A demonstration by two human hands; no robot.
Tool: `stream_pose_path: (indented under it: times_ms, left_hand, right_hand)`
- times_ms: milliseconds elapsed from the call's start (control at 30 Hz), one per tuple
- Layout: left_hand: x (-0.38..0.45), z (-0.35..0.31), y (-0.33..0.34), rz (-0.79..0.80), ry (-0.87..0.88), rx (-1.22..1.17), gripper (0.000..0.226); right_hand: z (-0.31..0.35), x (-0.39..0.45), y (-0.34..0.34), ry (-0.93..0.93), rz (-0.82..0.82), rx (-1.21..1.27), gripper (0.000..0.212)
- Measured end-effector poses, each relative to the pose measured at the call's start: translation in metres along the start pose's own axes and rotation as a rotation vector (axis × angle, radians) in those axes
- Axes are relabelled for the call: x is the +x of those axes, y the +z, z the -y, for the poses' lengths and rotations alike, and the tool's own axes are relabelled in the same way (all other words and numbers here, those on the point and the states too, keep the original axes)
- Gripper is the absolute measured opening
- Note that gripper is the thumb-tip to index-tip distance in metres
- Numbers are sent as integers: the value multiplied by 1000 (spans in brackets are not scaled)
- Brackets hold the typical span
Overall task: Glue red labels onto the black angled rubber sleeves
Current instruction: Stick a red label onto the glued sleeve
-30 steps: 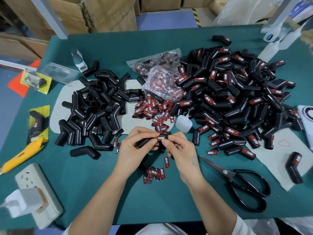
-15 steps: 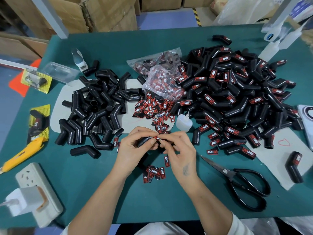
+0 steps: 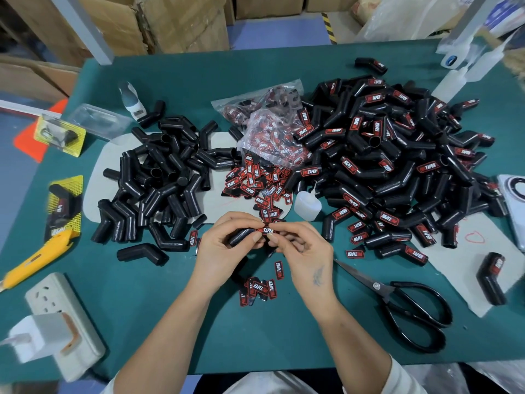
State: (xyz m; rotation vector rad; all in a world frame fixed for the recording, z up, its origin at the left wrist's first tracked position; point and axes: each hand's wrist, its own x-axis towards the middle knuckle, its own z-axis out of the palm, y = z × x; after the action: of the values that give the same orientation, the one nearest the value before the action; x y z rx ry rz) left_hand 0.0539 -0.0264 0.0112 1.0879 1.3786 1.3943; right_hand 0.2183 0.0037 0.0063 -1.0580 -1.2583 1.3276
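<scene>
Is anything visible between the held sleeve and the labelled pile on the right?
Partly. The sleeve sits in both hands; the white glue bottle stands between it and the labelled pile, easily passed around.

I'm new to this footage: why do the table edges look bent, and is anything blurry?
Head view: the wide-angle lens bows the green table at the edges; the white charger and yellow knife at the left margin smear softly; the hands' sleeve stays sharp, lit evenly with faint shadows.

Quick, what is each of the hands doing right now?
Left hand: closed, holding a black angled rubber sleeve.
Right hand: closed, fingertips pinching the red label on that sleeve.
</scene>
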Motion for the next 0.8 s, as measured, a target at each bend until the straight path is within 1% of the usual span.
stream_pose_path:
  times_ms: [233,333,433,600,800]
  left_hand:
    - [1,-1,-2,8,-3,76,19]
    - [2,-4,-2,11,7,61,23]
    - [2,-3,-2,16,-5,46,22]
    - [2,-2,-3,28,-14,34,22]
    - [3,-3,-4,37,-10,47,29]
  right_hand:
    - [-4,0,-2,54,5,25,19]
    - [-6,1,-2,85,3,42,16]
    - [-7,1,-2,83,16,41,16]
    - [-9,2,-3,88,27,28,21]
    - [-6,2,-4,75,33,14,16]
